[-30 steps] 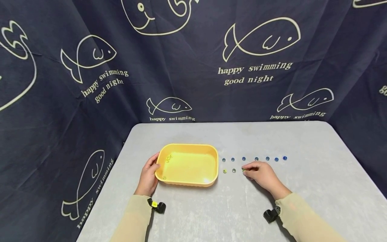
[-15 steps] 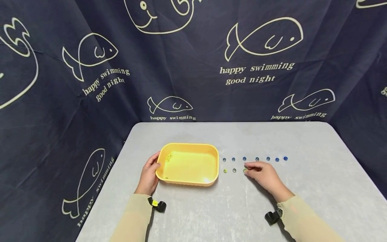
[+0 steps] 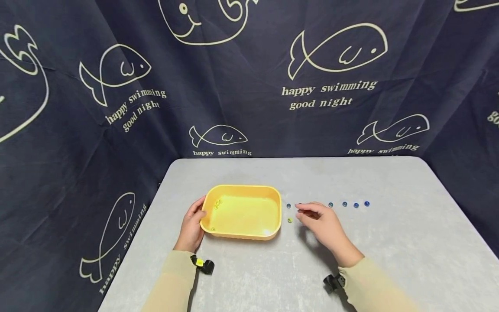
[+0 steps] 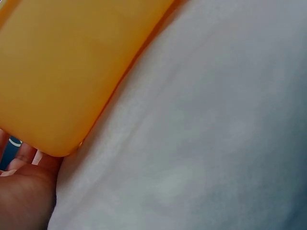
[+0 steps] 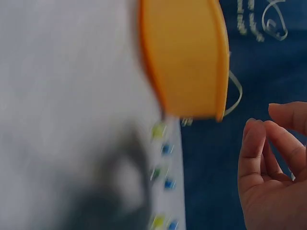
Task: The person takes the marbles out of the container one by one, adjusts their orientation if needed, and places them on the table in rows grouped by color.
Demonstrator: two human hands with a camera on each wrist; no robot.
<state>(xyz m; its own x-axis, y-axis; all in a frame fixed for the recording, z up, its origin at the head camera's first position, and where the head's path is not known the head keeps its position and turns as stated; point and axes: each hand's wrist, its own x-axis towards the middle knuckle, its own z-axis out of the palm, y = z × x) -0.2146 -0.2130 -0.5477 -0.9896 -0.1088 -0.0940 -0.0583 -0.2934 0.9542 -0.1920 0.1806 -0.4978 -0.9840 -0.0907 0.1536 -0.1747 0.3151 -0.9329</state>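
My left hand (image 3: 190, 227) grips the left end of a yellow plastic tub (image 3: 241, 236), thumb over the rim. In the left wrist view, its fingers lie behind the tub's wall (image 4: 62, 96). Several yellow-green marbles (image 3: 217, 204) sit inside the tub at the left. My right hand (image 3: 325, 227) hovers over the table just right of the tub, with thumb and fingertips apart and nothing seen between them in the right wrist view. Blue marbles form a row, including one marble (image 3: 345, 204) on the right. A yellow-green marble (image 3: 290, 220) lies nearer me; its neighbours are hidden by the hand.
The grey table (image 3: 265, 277) carries everything. A dark blue curtain (image 3: 249, 95) with fish drawings stands behind it and along the sides. In the right wrist view, a blurred yellow marble (image 5: 158, 130) and several others lie near the tub's end.
My right hand has left the third marble of the near row, rising and moving left toward the tub. The left hand and the tub have stayed in place.
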